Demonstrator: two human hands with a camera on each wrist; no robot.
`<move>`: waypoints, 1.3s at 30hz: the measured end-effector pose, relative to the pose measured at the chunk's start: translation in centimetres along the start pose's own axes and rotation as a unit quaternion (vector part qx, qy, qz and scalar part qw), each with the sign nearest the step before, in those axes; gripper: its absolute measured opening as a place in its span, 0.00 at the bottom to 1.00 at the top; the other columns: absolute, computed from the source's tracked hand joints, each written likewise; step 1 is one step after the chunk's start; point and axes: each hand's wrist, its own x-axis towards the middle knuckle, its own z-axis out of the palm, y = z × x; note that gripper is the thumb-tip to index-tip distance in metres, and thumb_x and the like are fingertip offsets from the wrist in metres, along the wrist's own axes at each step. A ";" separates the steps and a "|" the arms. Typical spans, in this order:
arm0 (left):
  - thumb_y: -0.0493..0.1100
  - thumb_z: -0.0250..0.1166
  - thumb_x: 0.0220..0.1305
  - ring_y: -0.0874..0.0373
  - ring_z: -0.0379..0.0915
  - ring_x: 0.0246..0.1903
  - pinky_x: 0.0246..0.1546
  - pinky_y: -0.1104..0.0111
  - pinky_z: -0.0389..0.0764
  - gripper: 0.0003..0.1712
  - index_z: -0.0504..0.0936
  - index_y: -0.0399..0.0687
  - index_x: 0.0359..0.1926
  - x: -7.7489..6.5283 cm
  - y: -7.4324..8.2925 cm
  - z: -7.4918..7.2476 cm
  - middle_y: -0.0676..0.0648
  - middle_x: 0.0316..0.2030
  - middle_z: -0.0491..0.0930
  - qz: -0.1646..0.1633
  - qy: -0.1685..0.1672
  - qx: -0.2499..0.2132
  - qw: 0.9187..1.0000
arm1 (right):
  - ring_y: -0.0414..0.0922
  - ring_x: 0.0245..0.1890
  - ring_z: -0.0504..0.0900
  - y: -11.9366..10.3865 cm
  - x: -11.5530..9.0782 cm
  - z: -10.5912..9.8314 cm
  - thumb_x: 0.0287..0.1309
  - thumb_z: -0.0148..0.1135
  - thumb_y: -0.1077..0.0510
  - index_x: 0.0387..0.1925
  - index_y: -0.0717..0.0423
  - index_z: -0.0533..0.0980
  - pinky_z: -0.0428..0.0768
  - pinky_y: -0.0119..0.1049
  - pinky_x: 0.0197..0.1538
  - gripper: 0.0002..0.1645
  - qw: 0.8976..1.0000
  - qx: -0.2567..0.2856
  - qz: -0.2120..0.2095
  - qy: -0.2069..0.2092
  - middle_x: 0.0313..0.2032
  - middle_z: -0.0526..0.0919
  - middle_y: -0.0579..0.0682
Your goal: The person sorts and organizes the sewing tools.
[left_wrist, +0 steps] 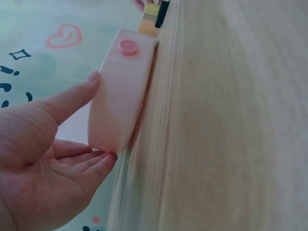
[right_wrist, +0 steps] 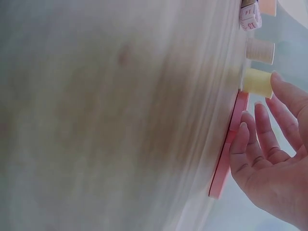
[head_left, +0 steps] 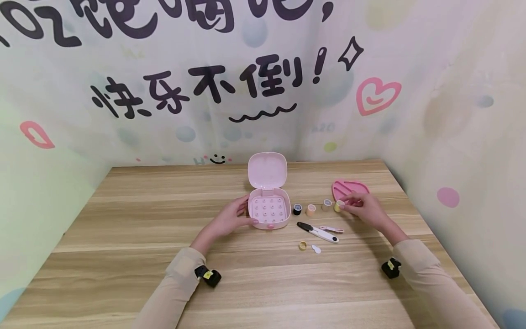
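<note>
My left hand (head_left: 233, 215) holds the left side of a pink sewing box (head_left: 269, 225), thumb on its front rim and fingers along its side. In the left wrist view the box (left_wrist: 120, 91) stands on the table, with a round pink catch on its front. Its lid (head_left: 267, 170) is raised, and rows of small pegs show inside. My right hand (head_left: 365, 209) pinches a yellow thread spool (right_wrist: 258, 83) between thumb and forefinger; the other fingers are loosely bent. Beneath that hand, partly hidden, lies a pink compartment tray (head_left: 338, 188).
Black (head_left: 297, 209), peach (head_left: 311, 210) and beige (head_left: 327, 205) spools stand between box and right hand. Nearer lie white-handled snips with a dark cap (head_left: 305, 226), a folded tape measure (head_left: 331, 229), a gold thimble ring (head_left: 302, 246) and a white needle threader (head_left: 316, 249). A printed cloth hangs behind.
</note>
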 end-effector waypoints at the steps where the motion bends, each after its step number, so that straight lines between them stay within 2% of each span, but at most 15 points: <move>1: 0.33 0.73 0.66 0.35 0.59 0.77 0.78 0.49 0.65 0.49 0.56 0.29 0.80 0.0 0.0 0.0 0.29 0.79 0.58 -0.001 0.001 0.001 1.000 | 0.40 0.34 0.79 0.0 0.0 0.0 0.64 0.74 0.61 0.49 0.67 0.85 0.79 0.25 0.35 0.16 1.000 0.000 0.002 0.000 0.34 0.87 0.54; 11: 0.33 0.72 0.67 0.35 0.59 0.77 0.78 0.50 0.65 0.49 0.55 0.29 0.80 0.1 -0.1 0.0 0.29 0.79 0.58 -0.004 0.002 0.012 1.000 | 0.45 0.40 0.82 -0.8 0.2 -0.6 0.66 0.73 0.61 0.53 0.67 0.84 0.81 0.26 0.41 0.18 1.000 -0.006 0.025 0.006 0.39 0.87 0.57; 19: 0.34 0.72 0.67 0.35 0.59 0.77 0.78 0.50 0.65 0.49 0.55 0.28 0.80 0.0 0.0 -0.1 0.29 0.79 0.58 -0.002 0.000 0.014 1.000 | 0.44 0.38 0.82 -1.7 0.2 -0.8 0.67 0.72 0.60 0.53 0.69 0.84 0.81 0.26 0.38 0.19 1.000 -0.003 0.015 0.005 0.39 0.88 0.59; 31: 0.33 0.72 0.67 0.35 0.59 0.77 0.78 0.50 0.65 0.48 0.56 0.28 0.80 0.1 0.0 -0.1 0.29 0.79 0.57 0.003 -0.002 0.009 1.000 | 0.44 0.39 0.84 -2.2 0.3 -0.8 0.67 0.72 0.59 0.53 0.67 0.84 0.82 0.26 0.38 0.19 1.000 0.012 0.012 0.005 0.42 0.88 0.60; 39: 0.33 0.72 0.67 0.33 0.59 0.77 0.78 0.49 0.65 0.48 0.56 0.28 0.80 0.1 -0.1 -0.1 0.28 0.79 0.57 0.007 -0.004 0.011 1.000 | 0.51 0.43 0.86 -3.1 0.8 -0.7 0.67 0.72 0.57 0.53 0.66 0.85 0.84 0.31 0.42 0.19 1.000 0.009 0.011 0.004 0.43 0.87 0.60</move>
